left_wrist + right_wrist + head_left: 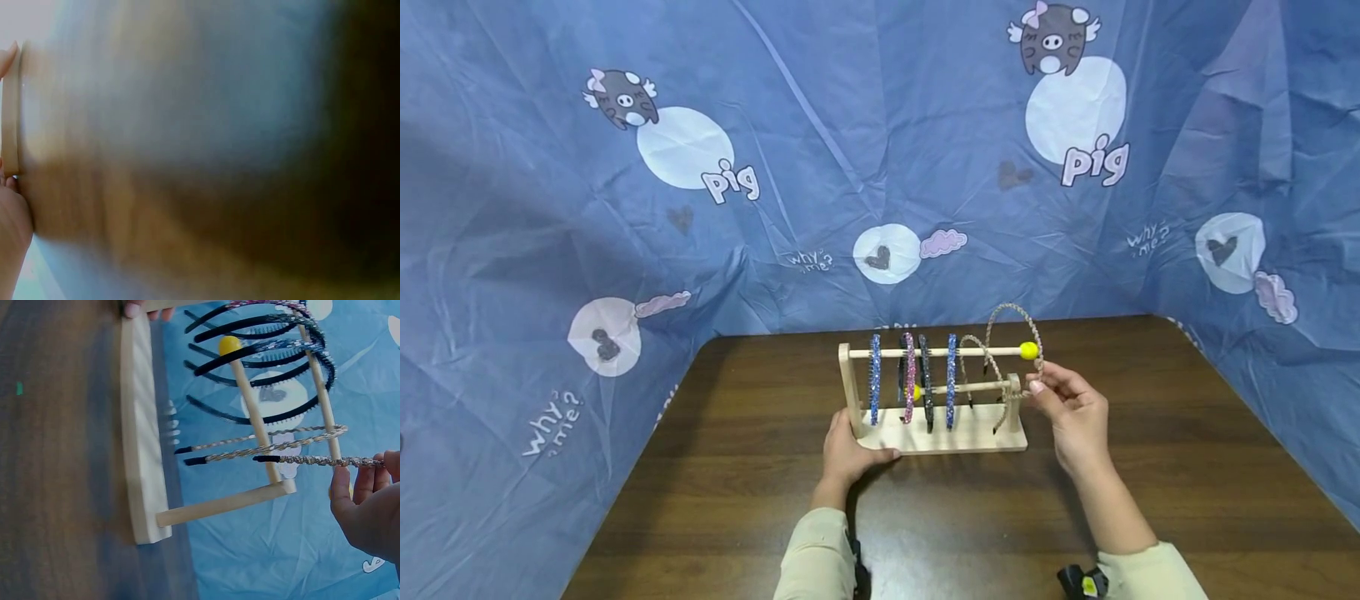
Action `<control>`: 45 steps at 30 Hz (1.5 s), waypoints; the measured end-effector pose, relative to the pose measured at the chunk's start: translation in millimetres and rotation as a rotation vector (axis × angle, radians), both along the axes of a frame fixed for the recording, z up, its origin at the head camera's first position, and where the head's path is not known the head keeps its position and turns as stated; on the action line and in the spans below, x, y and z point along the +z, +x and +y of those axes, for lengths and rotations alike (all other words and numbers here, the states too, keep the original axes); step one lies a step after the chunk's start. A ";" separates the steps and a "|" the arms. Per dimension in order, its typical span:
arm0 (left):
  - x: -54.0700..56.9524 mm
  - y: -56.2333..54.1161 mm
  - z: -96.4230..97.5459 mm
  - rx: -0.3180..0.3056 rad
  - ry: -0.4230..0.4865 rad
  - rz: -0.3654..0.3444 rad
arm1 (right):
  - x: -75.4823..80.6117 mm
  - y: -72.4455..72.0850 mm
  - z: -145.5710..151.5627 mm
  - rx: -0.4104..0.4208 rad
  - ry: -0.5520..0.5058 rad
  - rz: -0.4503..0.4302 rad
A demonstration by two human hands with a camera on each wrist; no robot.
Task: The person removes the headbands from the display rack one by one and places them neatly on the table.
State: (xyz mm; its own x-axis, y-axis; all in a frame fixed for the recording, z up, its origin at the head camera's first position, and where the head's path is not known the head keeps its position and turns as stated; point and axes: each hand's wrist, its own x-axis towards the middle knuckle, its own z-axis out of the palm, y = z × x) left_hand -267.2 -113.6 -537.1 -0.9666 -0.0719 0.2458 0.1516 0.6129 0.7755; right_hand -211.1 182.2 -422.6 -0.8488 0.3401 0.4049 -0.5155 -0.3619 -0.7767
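Observation:
A light wooden headband rack (962,444) with two rods stands on the table. My left hand (844,457) grips the left end of its base, thumb along the front edge. By the upper rod's yellow ball end (1028,351), my right hand (1078,417) pinches a braided beige headband (312,460) between thumb and fingers. Another braided headband (993,360) hangs on the rack further left. Glittery headbands hang along the upper rod: blue (875,383), pink (910,383), black (927,392) and a second blue one (951,387). The left wrist view is mostly blurred.
The lower rod ends in a yellow ball (916,392) among the glittery headbands. Brown wood grain covers the tabletop (737,500). A blue printed cloth (820,167) hangs behind the table and along both sides.

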 end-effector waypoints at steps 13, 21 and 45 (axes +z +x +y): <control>-2.1 0.9 -1.3 -0.003 -0.049 0.022 | 24.7 2.6 10.6 0.091 -0.193 0.116; -4.8 -0.9 -5.1 -0.010 -0.064 0.031 | 36.5 -5.4 29.1 0.117 -0.254 0.245; -1.7 -3.0 -1.0 0.001 -0.062 -0.049 | -23.3 -42.4 83.0 0.066 0.011 0.007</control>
